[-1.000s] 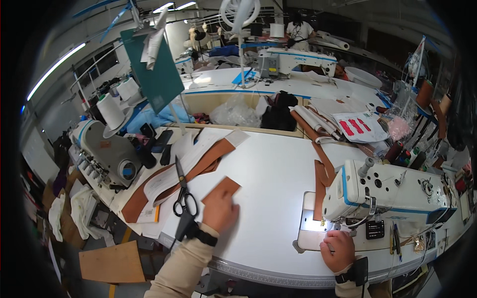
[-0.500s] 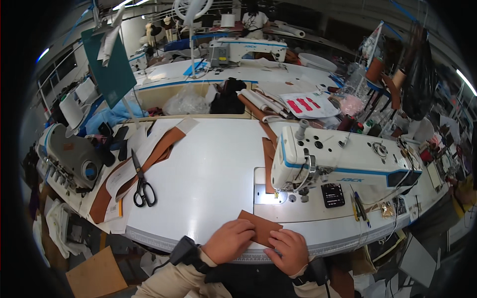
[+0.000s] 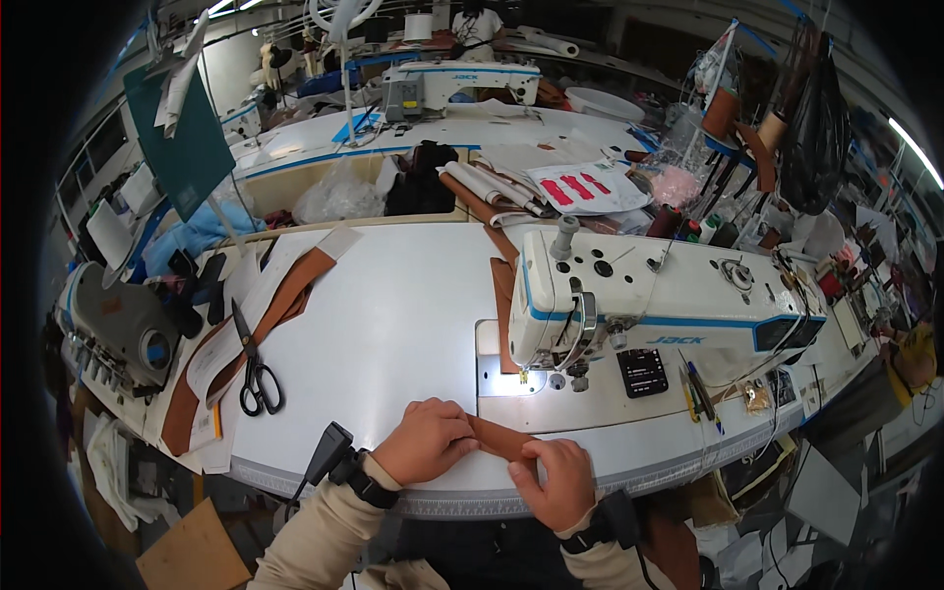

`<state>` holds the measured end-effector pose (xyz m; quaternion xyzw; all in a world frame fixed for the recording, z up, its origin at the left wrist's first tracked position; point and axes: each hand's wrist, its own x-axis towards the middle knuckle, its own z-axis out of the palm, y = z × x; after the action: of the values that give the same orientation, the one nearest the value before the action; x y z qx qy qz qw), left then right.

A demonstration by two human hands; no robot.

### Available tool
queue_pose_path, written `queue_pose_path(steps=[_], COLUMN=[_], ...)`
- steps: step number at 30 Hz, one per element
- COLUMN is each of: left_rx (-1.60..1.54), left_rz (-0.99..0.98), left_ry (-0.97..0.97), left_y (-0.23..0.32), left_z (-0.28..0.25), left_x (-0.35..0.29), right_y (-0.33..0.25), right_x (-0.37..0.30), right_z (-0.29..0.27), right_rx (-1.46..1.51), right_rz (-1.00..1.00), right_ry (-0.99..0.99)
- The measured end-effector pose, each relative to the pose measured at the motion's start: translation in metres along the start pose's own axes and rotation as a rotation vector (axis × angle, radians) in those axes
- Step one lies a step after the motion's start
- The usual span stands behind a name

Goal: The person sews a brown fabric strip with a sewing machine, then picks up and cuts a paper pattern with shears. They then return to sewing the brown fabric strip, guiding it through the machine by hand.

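A brown strip of leather-like material [image 3: 500,437] spans the gap between my hands at the front edge of the white table. My left hand [image 3: 428,442] grips its left end, fingers curled over it and thumb below. At the other end, my right hand [image 3: 557,480] pinches the strip between thumb and fingers. The piece looks narrow, as if folded or tipped up; its underside is hidden. Just beyond it stands a white sewing machine [image 3: 639,295] with a lit needle area, and a longer brown piece [image 3: 502,315] lies left of its head.
Black scissors [image 3: 258,374] lie on the left beside brown pieces and paper [image 3: 295,285]. A small black box [image 3: 643,374] and pens [image 3: 700,393] sit by the machine. Another machine [image 3: 116,315] stands far left. Thread spools fill the right back. A person [image 3: 478,31] is behind.
The brown piece, flat and wide before, now shows as a narrower strip. My left fingers have curled in, and my right fingers have closed more on its end. The whole view has shifted slightly.
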<state>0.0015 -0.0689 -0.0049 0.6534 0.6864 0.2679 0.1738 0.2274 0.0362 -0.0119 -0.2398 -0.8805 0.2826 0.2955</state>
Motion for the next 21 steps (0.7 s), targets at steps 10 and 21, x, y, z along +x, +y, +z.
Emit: queue_pose_path(steps=[10, 21], left_rx=[0.128, 0.09], left_rz=[0.064, 0.27], left_ry=[0.203, -0.095], left_y=[-0.004, -0.015], left_z=[0.015, 0.01], left_x=[0.026, 0.091], right_y=[0.0, -0.014], right_x=[-0.005, -0.011], right_z=[0.011, -0.013], right_rx=[-0.011, 0.246], right_rz=[-0.003, 0.107], right_ry=[-0.038, -0.377])
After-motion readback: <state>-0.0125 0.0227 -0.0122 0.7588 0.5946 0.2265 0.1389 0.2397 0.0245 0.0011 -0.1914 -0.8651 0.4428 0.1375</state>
